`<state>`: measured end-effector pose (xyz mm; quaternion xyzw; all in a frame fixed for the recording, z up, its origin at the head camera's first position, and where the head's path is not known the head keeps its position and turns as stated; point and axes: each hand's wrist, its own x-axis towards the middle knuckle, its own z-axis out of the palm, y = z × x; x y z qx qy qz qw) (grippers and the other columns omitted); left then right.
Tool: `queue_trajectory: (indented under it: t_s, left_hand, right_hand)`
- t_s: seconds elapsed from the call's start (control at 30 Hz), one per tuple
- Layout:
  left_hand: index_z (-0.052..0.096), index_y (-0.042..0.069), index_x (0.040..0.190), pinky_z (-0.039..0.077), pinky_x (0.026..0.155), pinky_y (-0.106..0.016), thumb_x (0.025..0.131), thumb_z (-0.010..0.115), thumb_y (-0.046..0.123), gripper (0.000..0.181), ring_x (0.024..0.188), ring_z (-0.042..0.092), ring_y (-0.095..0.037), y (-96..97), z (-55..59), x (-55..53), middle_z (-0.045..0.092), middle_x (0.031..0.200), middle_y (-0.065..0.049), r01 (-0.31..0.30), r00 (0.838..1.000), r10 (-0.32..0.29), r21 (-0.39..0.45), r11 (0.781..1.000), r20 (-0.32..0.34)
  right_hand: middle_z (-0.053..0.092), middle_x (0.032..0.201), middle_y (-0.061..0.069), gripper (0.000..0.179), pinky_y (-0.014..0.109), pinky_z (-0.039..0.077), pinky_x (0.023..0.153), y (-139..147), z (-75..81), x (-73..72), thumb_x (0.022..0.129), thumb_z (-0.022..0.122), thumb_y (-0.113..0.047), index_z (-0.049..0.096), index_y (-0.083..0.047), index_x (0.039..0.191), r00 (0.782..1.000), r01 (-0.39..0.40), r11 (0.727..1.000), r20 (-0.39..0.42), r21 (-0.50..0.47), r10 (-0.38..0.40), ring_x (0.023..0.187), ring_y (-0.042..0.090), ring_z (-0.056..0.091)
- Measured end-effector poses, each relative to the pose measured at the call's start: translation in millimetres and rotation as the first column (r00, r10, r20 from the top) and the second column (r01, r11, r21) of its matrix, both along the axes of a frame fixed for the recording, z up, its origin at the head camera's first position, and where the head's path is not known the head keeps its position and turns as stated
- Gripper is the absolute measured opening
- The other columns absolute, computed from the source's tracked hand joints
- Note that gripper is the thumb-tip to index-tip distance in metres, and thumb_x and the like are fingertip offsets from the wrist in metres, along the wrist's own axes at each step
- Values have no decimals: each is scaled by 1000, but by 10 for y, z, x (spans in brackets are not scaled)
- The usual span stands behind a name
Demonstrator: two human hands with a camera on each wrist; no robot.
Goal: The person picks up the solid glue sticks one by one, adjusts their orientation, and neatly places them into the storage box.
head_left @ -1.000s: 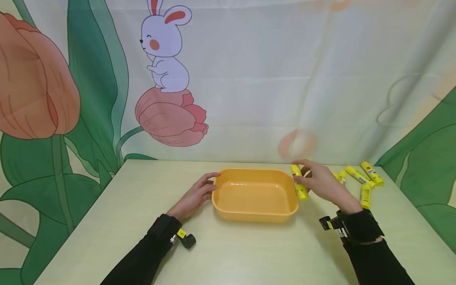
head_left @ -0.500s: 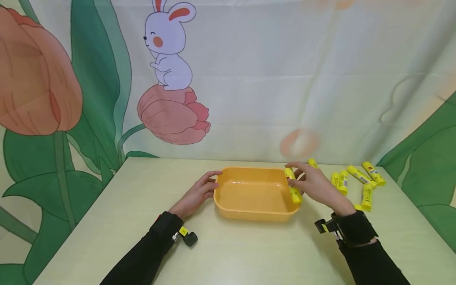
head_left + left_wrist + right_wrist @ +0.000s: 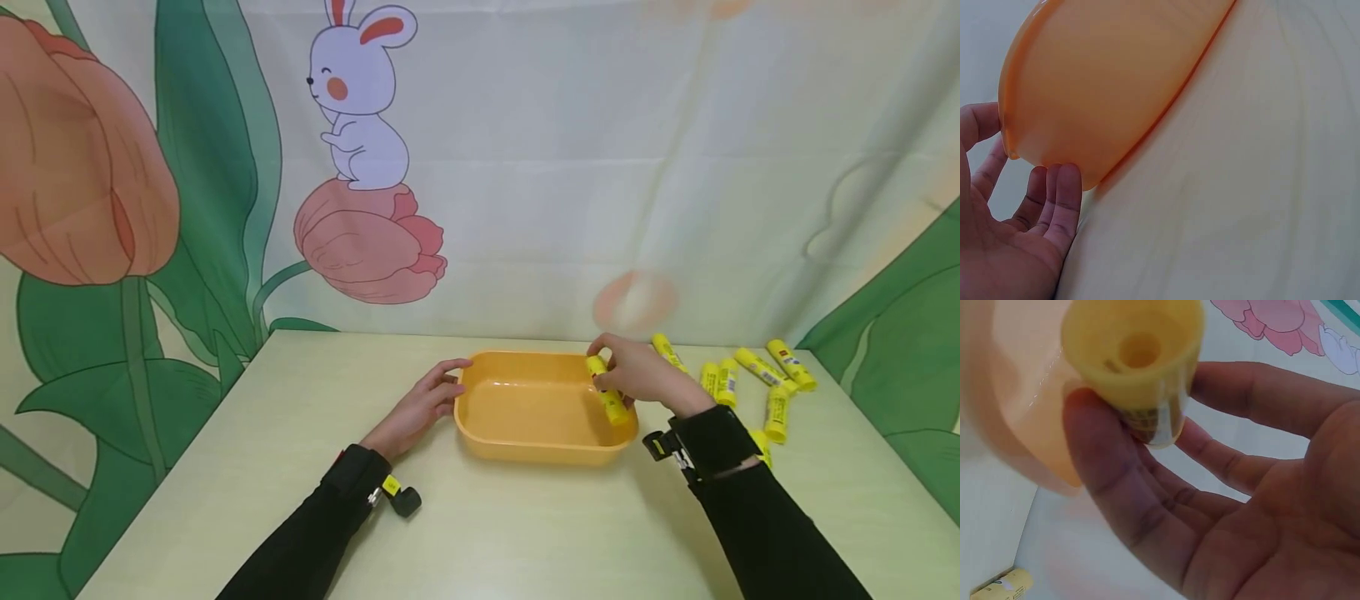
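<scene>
A yellow-orange plastic basin [image 3: 525, 454] sits on the table. At its left end, my left hand [image 3: 416, 410] holds the rim. In the left wrist view, the fingertips [image 3: 1067, 178] lie against the basin's outer wall while another finger reaches the rim. My right hand [image 3: 643, 371] pinches a yellow glue stick [image 3: 615, 407] between thumb and fingers, tilted over the basin's right end. The right wrist view shows the glue stick's round hollow end [image 3: 1141, 344] close up, with the basin's rim behind it. No other glue stick shows inside the basin.
Several yellow glue sticks [image 3: 777, 414] lie scattered on the table at the right. One glue stick [image 3: 667, 352] lies near the back edge, just behind the right hand; another [image 3: 762, 446] is partly hidden by the right wrist. A printed curtain [image 3: 510, 208] hangs behind the table.
My right hand has carried the glue stick leftward, from beside the basin's right rim to over its inside. The left hand keeps its place at the rim.
</scene>
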<state>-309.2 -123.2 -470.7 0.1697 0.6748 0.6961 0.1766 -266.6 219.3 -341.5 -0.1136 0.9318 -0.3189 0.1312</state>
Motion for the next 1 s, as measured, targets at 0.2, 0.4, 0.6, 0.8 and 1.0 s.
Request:
queue_trajectory:
  t_s: [0.2,0.4,0.6,0.8,1.0]
  left_hand:
    - [45,18,153,53,95,-28,110,52,21,44,114,55,-29,14,18,-1,43,134,-16,12,1000,-12,7,1000,0]
    - [44,18,153,53,95,-28,110,52,22,45,114,55,-28,3,4,-1,44,135,-16,14,1000,-14,2,1000,-2]
    - [46,19,152,53,95,-27,110,52,21,42,114,55,-28,9,-1,6,44,134,-14,-3,1000,3,-3,1000,9]
    - [43,17,154,52,97,-28,110,50,20,44,115,54,-28,9,4,15,42,133,-15,9,1000,-9,-9,1000,7]
    - [44,18,153,52,98,-29,111,50,20,43,115,55,-30,-5,10,9,43,134,-17,5,1000,-5,-11,1000,7]
  right_hand:
    - [59,88,14,48,31,59,58,-72,16,-51,96,69,-4,49,7,138,999,-6,994,44,107,2,58,21,59]
    - [60,94,16,44,35,61,59,-203,29,-116,94,68,1,51,5,135,993,-2,978,114,207,-23,59,25,65]
    - [58,103,19,44,33,55,61,-354,-49,-161,90,66,5,55,1,132,984,46,953,148,299,-94,73,30,61]
    - [57,94,16,29,32,50,65,-423,-84,-161,93,66,5,58,-4,120,984,19,938,160,346,-78,80,31,58]
    - [54,79,9,10,29,46,62,-454,-66,-211,90,65,6,64,-4,91,992,-68,896,122,439,16,72,25,56]
